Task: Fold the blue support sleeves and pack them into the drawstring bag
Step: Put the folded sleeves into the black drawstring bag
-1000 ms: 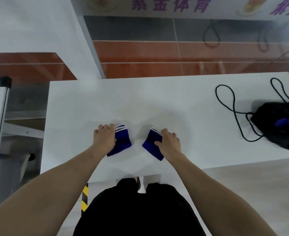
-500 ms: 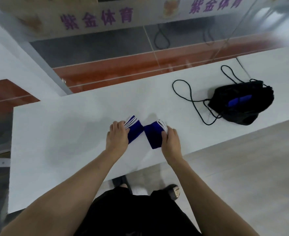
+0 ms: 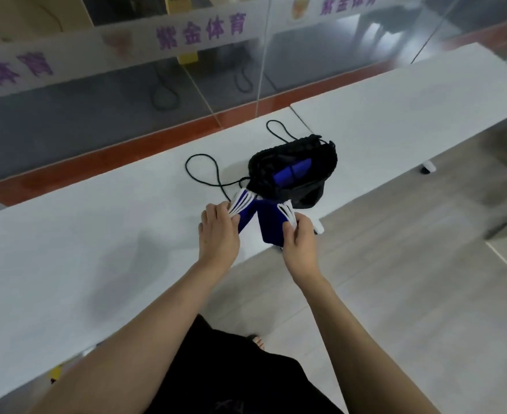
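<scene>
Your left hand (image 3: 218, 231) grips one folded sleeve (image 3: 244, 211); your right hand (image 3: 300, 238) grips the other sleeve (image 3: 271, 225), both at the table (image 3: 97, 234) edge. Folding looks finished; packing is next. Beyond them, the bag (image 3: 294, 171) lies open, blue fabric already inside.

White table (image 3: 67, 249), second white table (image 3: 410, 109) beside it, glass partition (image 3: 216, 70) with purple lettering (image 3: 200, 29)

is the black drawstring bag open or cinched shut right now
Open. The drawstring bag lies on the table with its mouth gaping, blue fabric showing inside, and its cord trailing in slack loops.
</scene>
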A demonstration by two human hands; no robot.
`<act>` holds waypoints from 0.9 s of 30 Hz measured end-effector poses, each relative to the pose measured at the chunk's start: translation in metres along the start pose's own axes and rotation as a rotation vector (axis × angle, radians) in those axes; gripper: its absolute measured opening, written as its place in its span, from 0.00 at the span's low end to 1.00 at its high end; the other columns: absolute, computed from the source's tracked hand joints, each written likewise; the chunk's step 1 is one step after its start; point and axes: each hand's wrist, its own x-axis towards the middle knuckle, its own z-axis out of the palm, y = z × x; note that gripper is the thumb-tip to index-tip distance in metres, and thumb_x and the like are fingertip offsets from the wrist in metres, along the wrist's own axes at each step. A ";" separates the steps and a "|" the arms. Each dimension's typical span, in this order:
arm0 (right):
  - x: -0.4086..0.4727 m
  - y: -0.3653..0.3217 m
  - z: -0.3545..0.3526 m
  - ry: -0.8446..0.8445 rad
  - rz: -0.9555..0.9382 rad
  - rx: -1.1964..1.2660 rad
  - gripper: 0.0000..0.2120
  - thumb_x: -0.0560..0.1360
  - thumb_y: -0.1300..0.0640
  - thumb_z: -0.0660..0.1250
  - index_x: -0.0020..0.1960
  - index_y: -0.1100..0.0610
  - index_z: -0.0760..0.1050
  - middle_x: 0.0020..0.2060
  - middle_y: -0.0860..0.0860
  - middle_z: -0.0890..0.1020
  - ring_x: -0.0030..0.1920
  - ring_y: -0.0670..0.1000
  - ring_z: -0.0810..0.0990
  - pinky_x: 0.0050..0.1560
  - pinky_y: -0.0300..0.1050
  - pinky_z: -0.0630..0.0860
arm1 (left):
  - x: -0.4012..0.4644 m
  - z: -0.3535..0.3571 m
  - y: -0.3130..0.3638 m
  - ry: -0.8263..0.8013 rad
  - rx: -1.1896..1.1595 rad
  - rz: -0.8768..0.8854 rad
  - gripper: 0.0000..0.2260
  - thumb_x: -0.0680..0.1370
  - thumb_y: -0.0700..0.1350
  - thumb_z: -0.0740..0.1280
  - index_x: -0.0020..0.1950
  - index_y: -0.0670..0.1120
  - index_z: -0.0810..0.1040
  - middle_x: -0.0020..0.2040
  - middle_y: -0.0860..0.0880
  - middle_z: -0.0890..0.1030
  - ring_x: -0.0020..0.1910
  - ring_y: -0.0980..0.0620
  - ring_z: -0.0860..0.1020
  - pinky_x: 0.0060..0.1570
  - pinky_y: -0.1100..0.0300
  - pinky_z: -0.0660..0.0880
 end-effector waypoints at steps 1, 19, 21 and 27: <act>0.006 0.003 -0.013 0.021 0.004 0.010 0.08 0.84 0.49 0.57 0.60 0.47 0.70 0.56 0.50 0.77 0.55 0.50 0.78 0.55 0.53 0.79 | 0.004 0.007 0.014 0.002 -0.011 0.021 0.15 0.84 0.45 0.59 0.69 0.41 0.69 0.62 0.41 0.72 0.59 0.42 0.70 0.56 0.48 0.72; 0.227 0.024 -0.115 0.001 0.059 -0.080 0.10 0.83 0.58 0.60 0.63 0.52 0.75 0.55 0.46 0.80 0.53 0.47 0.78 0.51 0.37 0.71 | 0.162 0.093 0.129 0.000 -0.157 -0.049 0.11 0.81 0.45 0.64 0.63 0.46 0.74 0.57 0.47 0.76 0.52 0.47 0.76 0.48 0.46 0.79; 0.254 0.026 -0.114 -0.060 0.048 -0.107 0.12 0.83 0.58 0.60 0.64 0.53 0.75 0.56 0.47 0.80 0.55 0.49 0.78 0.54 0.42 0.71 | 0.177 0.095 0.130 -0.009 -0.164 -0.103 0.11 0.81 0.47 0.64 0.63 0.48 0.74 0.58 0.50 0.76 0.51 0.49 0.77 0.47 0.48 0.79; 0.302 0.037 -0.109 -0.265 -0.097 -0.243 0.13 0.83 0.59 0.61 0.67 0.55 0.74 0.59 0.47 0.79 0.56 0.48 0.76 0.56 0.41 0.70 | 0.189 0.105 0.126 0.005 -0.138 -0.213 0.11 0.81 0.47 0.65 0.63 0.50 0.75 0.57 0.51 0.77 0.51 0.49 0.78 0.45 0.49 0.78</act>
